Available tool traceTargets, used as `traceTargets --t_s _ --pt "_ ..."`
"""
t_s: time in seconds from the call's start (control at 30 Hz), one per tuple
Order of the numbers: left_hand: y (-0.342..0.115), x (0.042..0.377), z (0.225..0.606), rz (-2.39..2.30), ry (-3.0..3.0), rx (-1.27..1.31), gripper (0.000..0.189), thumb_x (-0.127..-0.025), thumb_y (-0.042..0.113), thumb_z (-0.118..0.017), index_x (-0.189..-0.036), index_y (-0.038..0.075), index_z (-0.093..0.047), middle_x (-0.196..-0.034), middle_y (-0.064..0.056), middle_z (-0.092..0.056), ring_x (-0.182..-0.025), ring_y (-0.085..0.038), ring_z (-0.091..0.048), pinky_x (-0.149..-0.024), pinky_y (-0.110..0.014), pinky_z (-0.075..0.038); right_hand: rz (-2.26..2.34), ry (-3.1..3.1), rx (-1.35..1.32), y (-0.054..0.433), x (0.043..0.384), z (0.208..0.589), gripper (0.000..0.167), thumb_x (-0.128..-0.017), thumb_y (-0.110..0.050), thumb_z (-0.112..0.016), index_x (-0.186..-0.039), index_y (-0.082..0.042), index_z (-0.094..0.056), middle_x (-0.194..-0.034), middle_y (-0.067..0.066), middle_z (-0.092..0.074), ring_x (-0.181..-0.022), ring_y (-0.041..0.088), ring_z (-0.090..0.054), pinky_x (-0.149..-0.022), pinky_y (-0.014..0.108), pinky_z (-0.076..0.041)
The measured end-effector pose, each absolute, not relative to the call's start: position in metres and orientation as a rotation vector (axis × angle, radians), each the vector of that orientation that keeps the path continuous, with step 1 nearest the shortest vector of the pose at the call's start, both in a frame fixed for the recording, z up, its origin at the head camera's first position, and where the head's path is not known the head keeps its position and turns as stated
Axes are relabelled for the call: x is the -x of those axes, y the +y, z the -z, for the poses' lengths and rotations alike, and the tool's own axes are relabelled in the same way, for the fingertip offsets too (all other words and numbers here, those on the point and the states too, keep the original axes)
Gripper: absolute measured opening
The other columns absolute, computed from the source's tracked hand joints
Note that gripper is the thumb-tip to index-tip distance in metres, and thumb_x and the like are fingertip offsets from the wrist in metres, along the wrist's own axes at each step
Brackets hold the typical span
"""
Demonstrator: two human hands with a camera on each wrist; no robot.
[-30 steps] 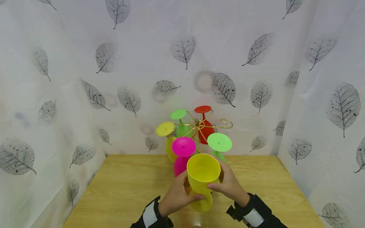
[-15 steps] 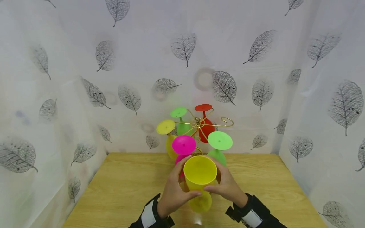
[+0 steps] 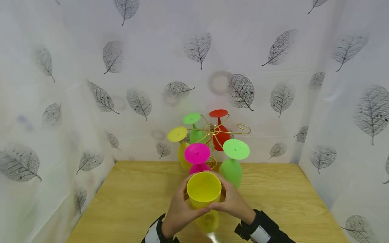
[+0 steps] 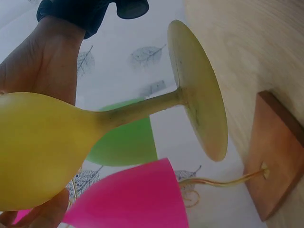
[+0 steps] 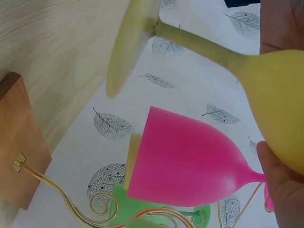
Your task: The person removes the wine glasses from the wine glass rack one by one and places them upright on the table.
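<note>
Upright between both hands is a yellow goblet (image 3: 200,202), its bowl opening upward and its round foot below. My left hand (image 3: 180,208) grips the bowl from the left and my right hand (image 3: 233,204) from the right, thumbs toward me. In the left wrist view the goblet's stem and foot (image 4: 202,95) show above the table. Beyond the hands, a gold wire goblet rack (image 3: 212,129) carries upside-down goblets: pink (image 3: 197,153), light green (image 3: 231,170), yellow (image 3: 183,155), another green (image 3: 197,135) and red (image 3: 222,136). One curled rack arm (image 3: 243,127) at the right bears none.
The rack stands on a square wooden base (image 4: 280,156), hidden behind the hands in the head view. A wood-grain table (image 3: 136,195) lies below. White leaf-print sheeting (image 3: 170,50) encloses its back and sides.
Both hands have drawn the yellow goblet down toward me and slightly left, away from the rack. The left thumb has risen from near the stem to the bowl.
</note>
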State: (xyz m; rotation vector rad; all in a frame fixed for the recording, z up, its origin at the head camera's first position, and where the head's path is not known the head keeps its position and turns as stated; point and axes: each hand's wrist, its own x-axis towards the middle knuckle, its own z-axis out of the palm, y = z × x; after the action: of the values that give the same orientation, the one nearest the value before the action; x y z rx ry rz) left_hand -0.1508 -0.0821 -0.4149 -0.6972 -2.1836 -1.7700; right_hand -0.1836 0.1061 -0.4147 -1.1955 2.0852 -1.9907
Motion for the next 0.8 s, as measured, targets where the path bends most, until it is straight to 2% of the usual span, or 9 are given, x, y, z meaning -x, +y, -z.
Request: traceTargets --t_s 0.13,0.23,0.43,0.6,0.73,0.8 --pt "-0.094 0.149 0.420 1.669 -2.129 0.674 0.083 -0.065 0.013 -0.085 -0.136 0.012 -0.042 -0.126 -0.012 -0.058 -0.104 -0.021 -0.062 -0.081 -0.033 -0.057 1.956 2.018 1.235 0.102 0.187 0.417 0.078 -0.085 -0.037 -0.067 -0.146 -0.009 -0.029 -0.144 0.018 -0.041 -0.125 0.009 -0.049 -0.103 0.029 -0.045" --pt "-0.106 0.150 0.419 1.627 -2.100 0.609 0.085 -0.062 0.008 -0.086 -0.136 0.010 -0.043 -0.125 -0.013 -0.059 -0.104 -0.016 -0.062 -0.080 -0.032 -0.058 1.956 1.991 1.252 0.102 0.188 0.416 0.077 -0.087 -0.033 -0.066 -0.147 -0.006 -0.027 -0.147 0.023 -0.035 -0.131 0.007 -0.044 -0.105 0.031 -0.043" --pt "-0.142 0.163 0.406 1.602 -2.059 0.453 0.080 -0.062 -0.003 -0.082 -0.132 0.002 -0.046 -0.120 -0.017 -0.059 -0.101 -0.006 -0.061 -0.080 -0.024 -0.057 1.938 2.017 1.331 0.115 0.187 0.410 0.067 -0.089 -0.022 -0.064 -0.143 0.003 -0.032 -0.143 0.021 -0.042 -0.131 0.009 -0.046 -0.106 0.029 -0.042" --pt "-0.176 0.191 0.396 1.505 -2.015 0.337 0.076 -0.062 -0.007 -0.079 -0.131 0.000 -0.048 -0.116 -0.018 -0.060 -0.096 0.000 -0.058 -0.075 -0.013 -0.053 1.931 2.059 1.350 0.130 0.187 0.407 0.058 -0.089 -0.017 -0.064 -0.138 0.004 -0.040 -0.139 0.010 -0.052 -0.127 0.008 -0.050 -0.104 0.023 -0.043" --pt "-0.196 0.222 0.402 1.441 -2.043 0.216 0.076 -0.066 -0.002 -0.080 -0.134 0.002 -0.045 -0.119 -0.016 -0.058 -0.096 0.002 -0.056 -0.073 -0.008 -0.050 1.913 2.066 1.340 0.138 0.186 0.408 0.054 -0.091 -0.015 -0.061 -0.137 0.004 -0.041 -0.137 0.011 -0.053 -0.126 0.011 -0.051 -0.103 0.024 -0.044" --pt "-0.201 0.239 0.408 1.439 -2.069 0.148 0.076 -0.069 0.003 -0.081 -0.135 0.003 -0.044 -0.121 -0.015 -0.058 -0.099 -0.002 -0.055 -0.075 -0.010 -0.051 1.914 2.059 1.343 0.141 0.186 0.408 0.052 -0.091 -0.014 -0.060 -0.136 0.004 -0.042 -0.137 0.013 -0.053 -0.126 0.013 -0.052 -0.103 0.024 -0.044"
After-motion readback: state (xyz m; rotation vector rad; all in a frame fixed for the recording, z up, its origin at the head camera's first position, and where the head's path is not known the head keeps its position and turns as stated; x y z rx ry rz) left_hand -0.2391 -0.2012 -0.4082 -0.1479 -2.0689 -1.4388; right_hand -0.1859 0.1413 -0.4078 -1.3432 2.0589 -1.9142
